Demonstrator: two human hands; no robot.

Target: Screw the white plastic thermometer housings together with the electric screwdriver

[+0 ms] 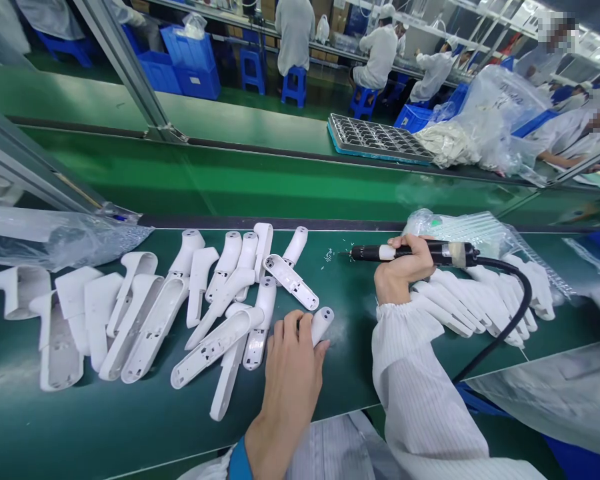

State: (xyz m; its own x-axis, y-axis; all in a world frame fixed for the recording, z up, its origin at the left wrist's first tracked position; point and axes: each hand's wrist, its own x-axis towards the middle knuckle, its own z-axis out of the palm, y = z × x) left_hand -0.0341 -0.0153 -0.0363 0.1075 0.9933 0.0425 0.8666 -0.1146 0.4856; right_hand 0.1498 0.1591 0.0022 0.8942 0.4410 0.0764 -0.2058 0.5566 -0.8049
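My right hand (409,263) is wrapped round a black electric screwdriver (437,253), held level with its tip pointing left. A thick black cable (523,287) runs from its rear end down to the table's front. Just ahead of the tip, tiny white screw-like bits (327,255) lie scattered on the green mat. My left hand (295,367), palm down, has its fingers and thumb closed on a white plastic housing (323,325). Only the housing's rounded end shows. Beside that hand, several more white housing parts (217,347) lie loosely overlapping, some with their hollow side up.
More white shells (63,353) spread across the left. Another row of white parts (473,300) lies right of my right arm, near clear plastic bags (470,230). Beyond the bench's edge rest a gridded tray (380,138) and a bulky plastic bag (500,107). People in white sit behind.
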